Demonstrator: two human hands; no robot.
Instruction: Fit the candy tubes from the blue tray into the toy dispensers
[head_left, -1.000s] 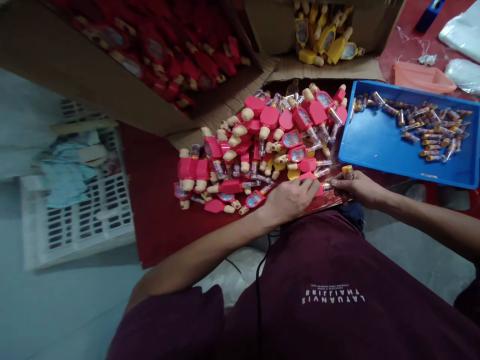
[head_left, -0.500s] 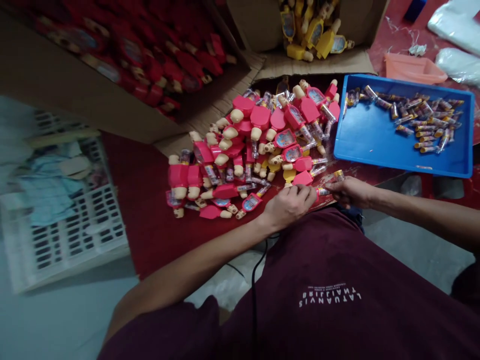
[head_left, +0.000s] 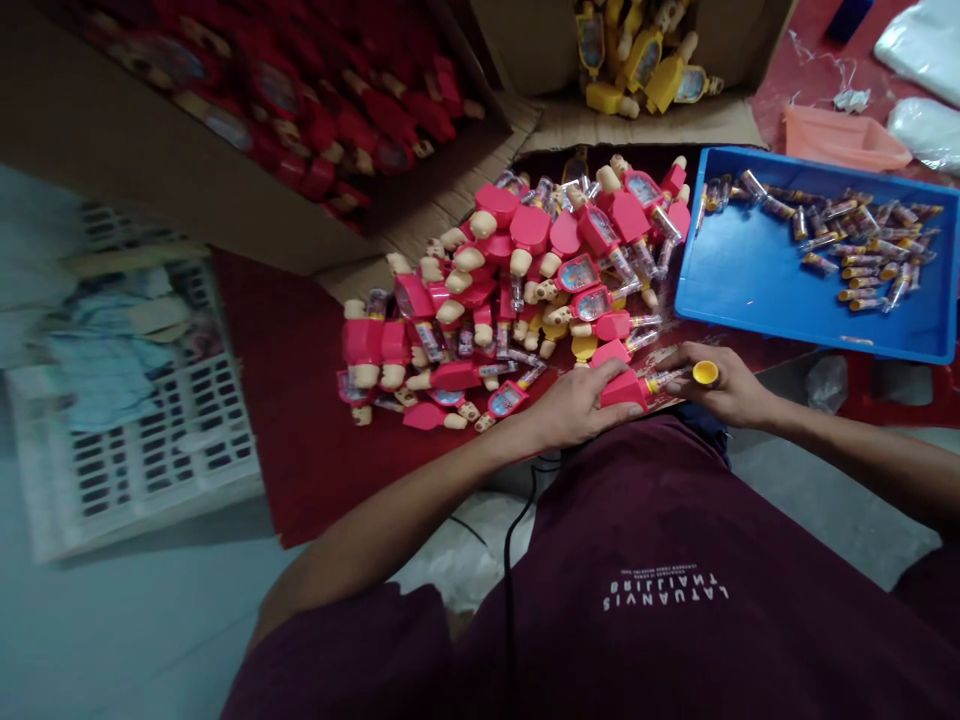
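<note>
Gripping pink plastic toy (head_left: 622, 392), left hand (head_left: 576, 406) closes fingers on it; right hand (head_left: 731, 392) curls fingers around clear tube (head_left: 666, 380) with yellow cap (head_left: 705, 373).

Pink plastic novelty holder (head_left: 624, 390), lying roughly level; clear tube (head_left: 664, 380) of candy runs rightward, round yellow cap (head_left: 705, 373) fitted on its end.

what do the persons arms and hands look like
The left hand and right hand are bare, without gloves. The arms come out of a maroon short-sleeved T-shirt with white lettering, and a thin black cable hangs down its front.
</note>
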